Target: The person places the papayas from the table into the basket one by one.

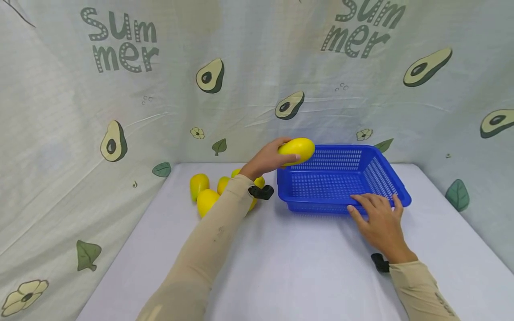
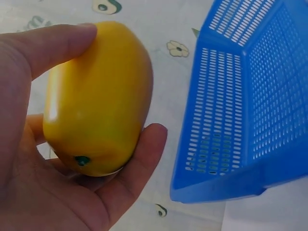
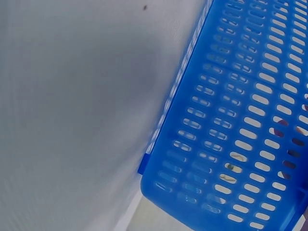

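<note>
A yellow mango [image 1: 302, 150] is gripped in my left hand [image 1: 270, 157], above the left end of a blue plastic basket [image 1: 341, 207]. In the left wrist view the thumb and fingers curl round the mango [image 2: 103, 96], whose green stem spot faces the palm. The basket's perforated side [image 2: 214, 110] stands just right of it, apart from the fruit. My right hand [image 1: 379, 225] holds the basket's near rim toward its right end, fingers over the edge and thumb outside. In the right wrist view only the basket's slotted wall [image 3: 226, 115] shows; the hand is out of sight.
Several more yellow mangoes [image 1: 199, 185] lie in a group on the white-covered table [image 1: 289, 263], left of the basket and partly hidden by my left forearm. A pale curtain [image 1: 249, 53] printed with avocados hangs behind the table and at both sides.
</note>
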`<state>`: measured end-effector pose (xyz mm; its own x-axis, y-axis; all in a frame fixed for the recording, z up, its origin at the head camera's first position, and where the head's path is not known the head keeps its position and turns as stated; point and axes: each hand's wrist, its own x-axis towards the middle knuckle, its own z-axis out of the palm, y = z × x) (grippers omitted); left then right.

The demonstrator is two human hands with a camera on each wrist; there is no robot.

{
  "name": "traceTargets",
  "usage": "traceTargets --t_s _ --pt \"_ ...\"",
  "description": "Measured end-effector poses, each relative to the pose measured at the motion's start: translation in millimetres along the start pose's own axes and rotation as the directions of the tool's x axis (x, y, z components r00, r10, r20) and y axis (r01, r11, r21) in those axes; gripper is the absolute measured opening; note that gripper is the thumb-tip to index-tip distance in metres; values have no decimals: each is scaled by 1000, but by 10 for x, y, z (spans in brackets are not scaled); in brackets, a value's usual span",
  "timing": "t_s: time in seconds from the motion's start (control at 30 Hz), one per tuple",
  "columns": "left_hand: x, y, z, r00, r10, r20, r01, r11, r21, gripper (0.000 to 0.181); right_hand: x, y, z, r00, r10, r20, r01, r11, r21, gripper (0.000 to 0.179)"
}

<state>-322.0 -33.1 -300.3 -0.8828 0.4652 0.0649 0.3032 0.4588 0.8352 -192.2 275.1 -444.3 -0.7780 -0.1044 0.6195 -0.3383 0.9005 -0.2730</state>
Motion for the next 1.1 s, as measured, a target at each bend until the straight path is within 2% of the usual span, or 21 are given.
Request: traceTargets --t_s 0.3,0.77,1.1 --pt "72 144 12 997 2 74 -4 1000 27 69 -6 -5 -23 1000 3 8 -3 1000 1 34" --pt "252 340 95 992 24 124 -29 999 39 66 19 12 -35 1000 7 16 -7 1000 1 35" --pt "312 472 164 980 62 189 -45 995 -94 63 22 -21 -32 999 12 30 -12 1000 -2 35"
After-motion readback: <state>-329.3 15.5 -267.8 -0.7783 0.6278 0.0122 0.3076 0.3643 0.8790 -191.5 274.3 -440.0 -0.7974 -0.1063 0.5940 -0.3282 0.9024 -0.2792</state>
